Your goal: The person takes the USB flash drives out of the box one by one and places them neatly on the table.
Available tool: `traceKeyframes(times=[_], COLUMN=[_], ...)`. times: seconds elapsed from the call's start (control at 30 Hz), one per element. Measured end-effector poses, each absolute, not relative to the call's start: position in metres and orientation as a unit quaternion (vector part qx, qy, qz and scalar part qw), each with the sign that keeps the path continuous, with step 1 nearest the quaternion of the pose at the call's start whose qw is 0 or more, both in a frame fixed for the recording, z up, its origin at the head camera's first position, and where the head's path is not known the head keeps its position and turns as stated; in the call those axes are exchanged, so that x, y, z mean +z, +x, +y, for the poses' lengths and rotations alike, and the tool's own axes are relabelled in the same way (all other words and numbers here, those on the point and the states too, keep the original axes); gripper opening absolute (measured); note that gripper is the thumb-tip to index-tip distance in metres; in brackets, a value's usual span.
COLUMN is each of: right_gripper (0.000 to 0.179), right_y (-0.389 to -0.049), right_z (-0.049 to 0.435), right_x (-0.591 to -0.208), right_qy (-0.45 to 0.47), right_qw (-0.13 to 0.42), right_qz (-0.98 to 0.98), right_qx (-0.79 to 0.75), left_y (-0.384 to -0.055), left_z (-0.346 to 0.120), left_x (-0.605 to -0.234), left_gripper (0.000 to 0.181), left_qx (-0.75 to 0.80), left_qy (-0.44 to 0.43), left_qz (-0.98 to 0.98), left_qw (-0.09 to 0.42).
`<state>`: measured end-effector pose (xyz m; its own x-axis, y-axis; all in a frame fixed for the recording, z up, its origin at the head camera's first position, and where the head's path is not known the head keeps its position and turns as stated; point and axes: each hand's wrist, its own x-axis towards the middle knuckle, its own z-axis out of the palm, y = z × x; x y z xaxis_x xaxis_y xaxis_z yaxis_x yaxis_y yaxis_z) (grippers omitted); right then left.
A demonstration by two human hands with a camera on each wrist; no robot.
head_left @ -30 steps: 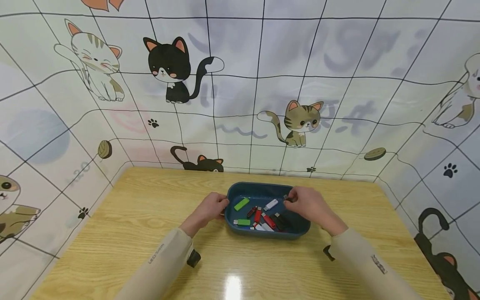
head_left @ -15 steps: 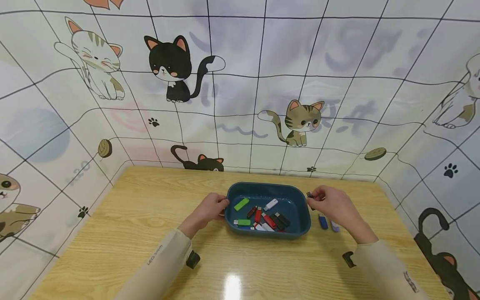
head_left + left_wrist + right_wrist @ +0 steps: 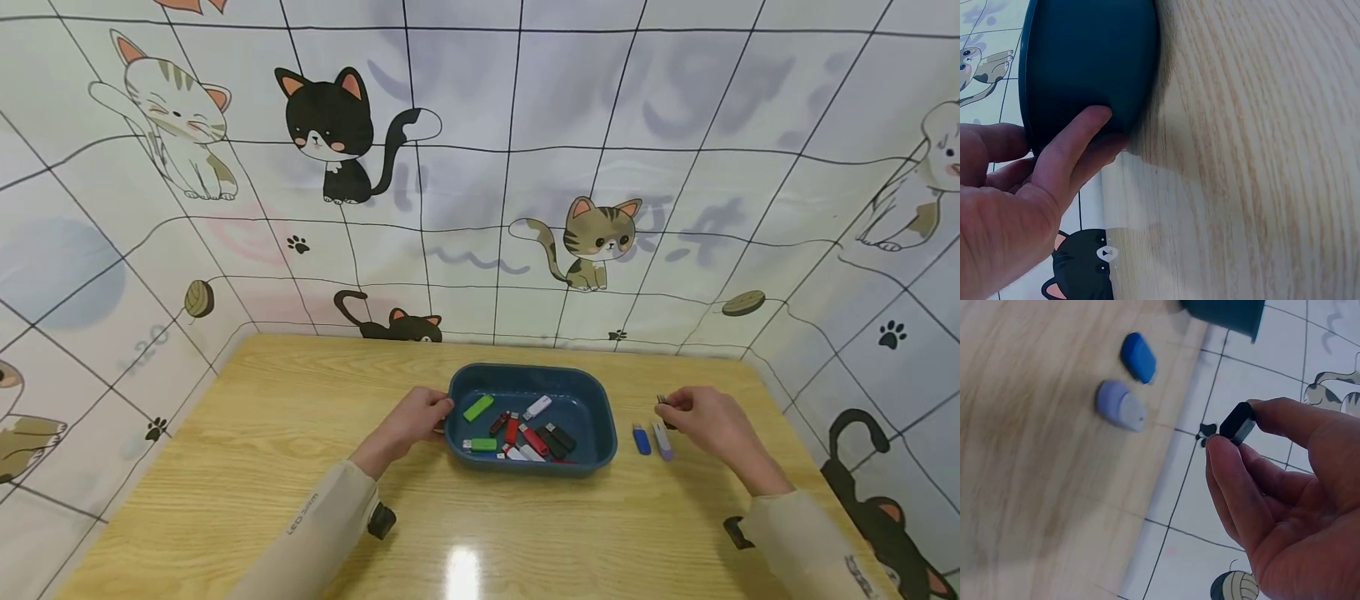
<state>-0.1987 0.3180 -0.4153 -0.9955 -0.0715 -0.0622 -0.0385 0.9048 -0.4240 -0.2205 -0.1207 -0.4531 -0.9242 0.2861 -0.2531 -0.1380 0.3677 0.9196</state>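
Note:
My left hand (image 3: 405, 425) grips the left end of a dark blue plastic bin (image 3: 525, 470); in the left wrist view its fingers (image 3: 1072, 150) press the bin's outer wall (image 3: 1091, 62). Several USB flash drives lie inside, among them a green one (image 3: 478, 407), a white one (image 3: 537, 407) and a red one (image 3: 534, 439). To the right of the bin, my right hand (image 3: 708, 421) pinches a black USB flash drive (image 3: 1237, 423) between thumb and fingertips, above the table. Close by on the tabletop lie a blue USB flash drive (image 3: 641, 440) and a purple-and-white one (image 3: 662, 442), side by side.
The wooden table (image 3: 300, 500) ends at the back against a white cloth (image 3: 480, 183) with cat drawings, which also hangs along both sides. A bright light reflection shows on the table's front part.
My right hand has carried the black USB flash drive out of the bin and rightward, beyond the two drives on the table. The left hand keeps its grip on the bin.

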Motion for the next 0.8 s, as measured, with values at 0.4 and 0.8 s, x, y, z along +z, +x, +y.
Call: traceKeyframes(times=[0.4,0.8], right_gripper=[0.034,0.034], right_y=[-0.199,-0.204], right_z=[0.345,0.35], right_x=[-0.433,-0.45], right_qy=[-0.009,-0.014], right_qw=[0.066,0.087], right_qz=[0.979,0.981], right_qx=[-0.193,-0.174], left_y=[-0.218,-0.217], left_z=[-0.121,-0.122], left_x=[-0.449,-0.451], left_gripper=[0.032,0.034], left_qx=[0.568,0.574], left_qy=[0.04,0.046], left_qz=[0.799,0.795], left_qw=[0.19,0.192])
